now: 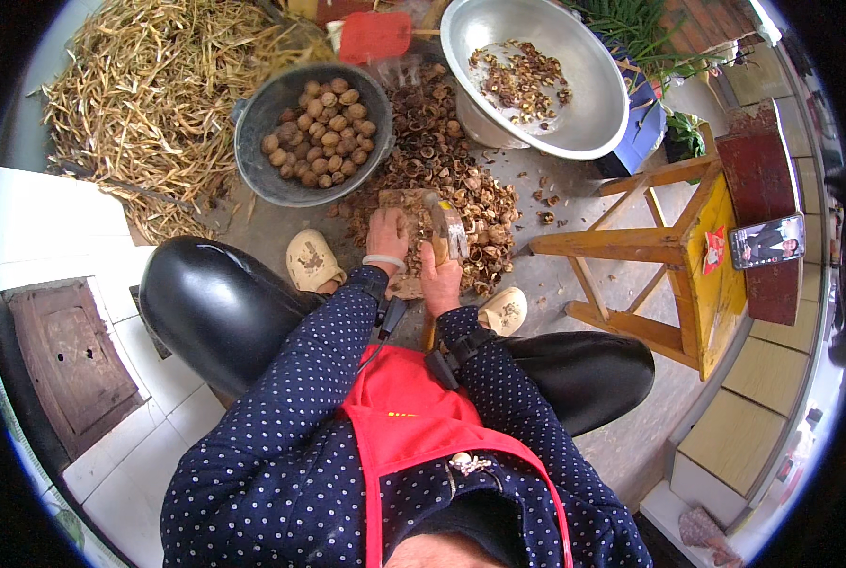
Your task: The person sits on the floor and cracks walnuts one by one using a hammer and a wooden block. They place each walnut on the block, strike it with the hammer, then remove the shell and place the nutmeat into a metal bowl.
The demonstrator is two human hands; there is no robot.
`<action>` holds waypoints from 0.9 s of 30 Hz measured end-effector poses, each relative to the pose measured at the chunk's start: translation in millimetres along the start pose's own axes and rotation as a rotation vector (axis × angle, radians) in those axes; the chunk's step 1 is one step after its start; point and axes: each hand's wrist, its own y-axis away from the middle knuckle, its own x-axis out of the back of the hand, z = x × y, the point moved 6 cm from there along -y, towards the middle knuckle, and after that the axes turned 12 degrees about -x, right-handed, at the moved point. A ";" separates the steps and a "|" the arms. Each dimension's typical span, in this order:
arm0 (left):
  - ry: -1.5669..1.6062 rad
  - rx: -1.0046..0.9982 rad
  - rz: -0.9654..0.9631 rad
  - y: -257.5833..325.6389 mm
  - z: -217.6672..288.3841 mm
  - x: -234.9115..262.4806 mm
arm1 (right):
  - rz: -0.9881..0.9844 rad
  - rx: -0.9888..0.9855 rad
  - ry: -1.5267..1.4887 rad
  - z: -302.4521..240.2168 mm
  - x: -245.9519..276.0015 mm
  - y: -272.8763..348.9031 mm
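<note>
My right hand (441,281) is wrapped round the handle of a hammer (449,227), whose metal head sits just above my fist. Beside it, my left hand (387,237) rests over a brown block (406,199), its fingers drawn together; whatever they pinch is hidden. Cracked walnut shells (470,204) lie heaped around the block. Beyond my left hand stands a dark bucket (252,156) of whole walnuts (323,133). A wide metal basin (584,123) at the far right holds walnut kernels (522,85).
Dry straw-like stalks (148,104) are piled at the far left. On the right is a yellow wooden stool (702,275), with a phone (768,240) propped at its far edge. A red scoop-like piece (375,36) lies behind the bucket. My light clogs (311,260) flank the block.
</note>
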 end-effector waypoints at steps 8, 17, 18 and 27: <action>0.157 0.163 -0.045 11.1 -16.8 -6.3 | -0.063 0.007 -0.064 4.1 -7.2 2.1; 0.192 0.323 -0.099 16.6 -28.3 -12.3 | -0.049 -0.042 0.171 11.9 -13.3 3.3; 0.195 0.307 -0.081 15.2 -27.5 -10.8 | -0.042 0.008 0.118 4.9 -12.3 3.1; 0.178 0.320 -0.167 18.5 -29.3 -17.2 | 0.000 -0.036 0.385 20.5 -9.2 1.7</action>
